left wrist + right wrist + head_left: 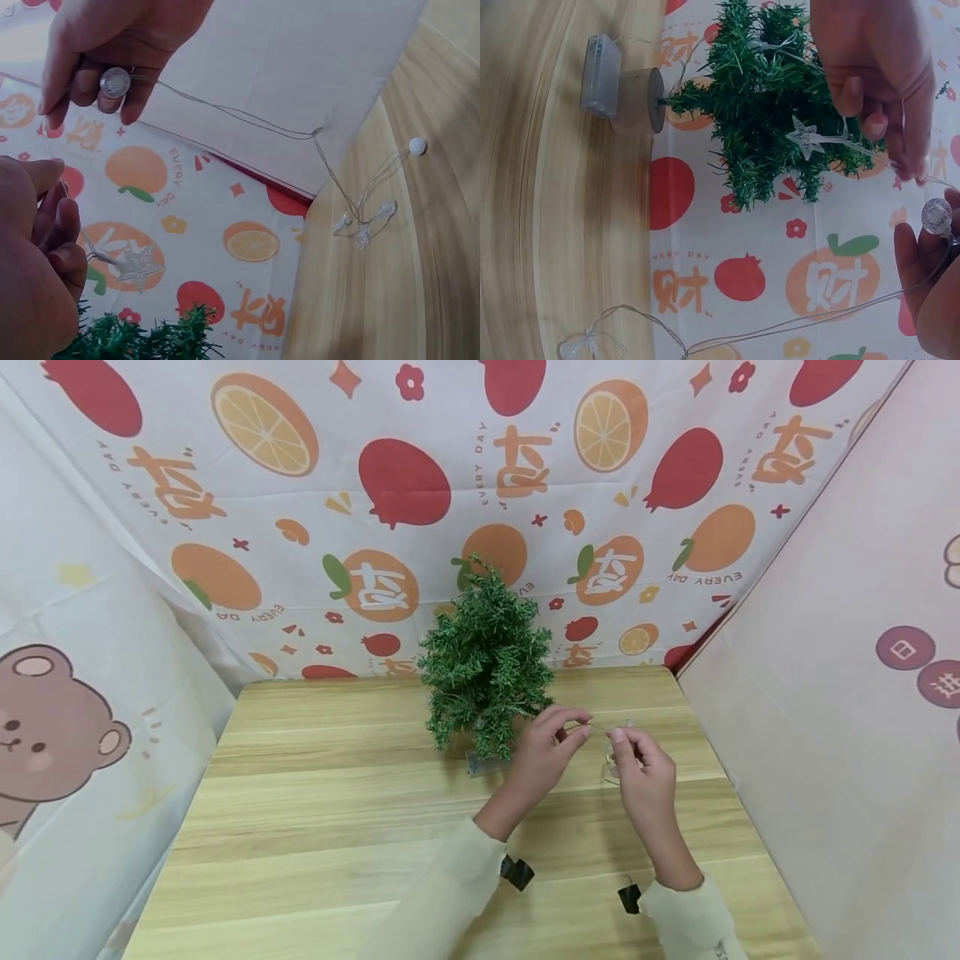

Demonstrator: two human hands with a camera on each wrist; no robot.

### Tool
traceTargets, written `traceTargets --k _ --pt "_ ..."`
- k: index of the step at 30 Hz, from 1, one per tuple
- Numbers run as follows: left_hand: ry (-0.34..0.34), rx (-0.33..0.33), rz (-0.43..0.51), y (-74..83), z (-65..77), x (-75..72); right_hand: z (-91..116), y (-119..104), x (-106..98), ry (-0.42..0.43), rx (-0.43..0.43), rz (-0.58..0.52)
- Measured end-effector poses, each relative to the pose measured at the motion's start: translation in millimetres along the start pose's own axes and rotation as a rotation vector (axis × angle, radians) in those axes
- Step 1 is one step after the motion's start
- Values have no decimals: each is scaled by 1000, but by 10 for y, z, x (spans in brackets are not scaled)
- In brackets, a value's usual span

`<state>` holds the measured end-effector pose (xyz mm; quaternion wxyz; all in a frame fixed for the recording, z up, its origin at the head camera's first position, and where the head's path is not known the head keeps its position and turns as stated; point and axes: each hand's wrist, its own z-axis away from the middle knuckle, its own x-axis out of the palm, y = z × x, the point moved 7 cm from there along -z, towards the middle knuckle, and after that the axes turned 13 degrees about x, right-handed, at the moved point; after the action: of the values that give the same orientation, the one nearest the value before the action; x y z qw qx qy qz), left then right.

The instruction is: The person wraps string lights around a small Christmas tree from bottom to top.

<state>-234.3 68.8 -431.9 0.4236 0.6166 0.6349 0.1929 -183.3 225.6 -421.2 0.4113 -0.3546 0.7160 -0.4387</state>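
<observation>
A person in pale sleeves is working over a wooden table point(315, 827), with both hands just to the right of a small green tree point(483, 652). A thin, clear light string point(600, 727) is stretching in a short span between the hands, held up off the tabletop. The left hand point(536, 756), nearer the branches, is pinching the wire between thumb and forefinger, and a clear star-shaped light point(139, 266) is hanging close by it in front of the greenery. The right hand point(647, 772) is pinching the same wire between thumb and fingertip, while a round clear bulb point(937, 217) is sitting against its other fingers, which are curling loosely. From there a doubled wire is trailing down to the table, where a white ball point(418, 146) and a few other little lights are lying. Part of the string is also running among the branches. A clear box point(600, 79) is standing against the tree's round base point(641, 101), and behind it all a fruit-printed cloth point(292, 527) is hanging.
</observation>
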Motion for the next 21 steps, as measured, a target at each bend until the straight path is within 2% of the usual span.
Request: traceTargets --k 5,10,16,21 --pt "-25 -26 16 -32 -5 52 0 -16 -3 -4 11 -9" --pt "-22 -34 48 -59 -14 72 -9 -11 -6 -21 28 2" --pt "-32 -33 69 -82 -19 97 -25 4 -22 -53 89 13" --pt "-28 -62 121 -109 -21 128 -51 28 -48 -56 138 28"
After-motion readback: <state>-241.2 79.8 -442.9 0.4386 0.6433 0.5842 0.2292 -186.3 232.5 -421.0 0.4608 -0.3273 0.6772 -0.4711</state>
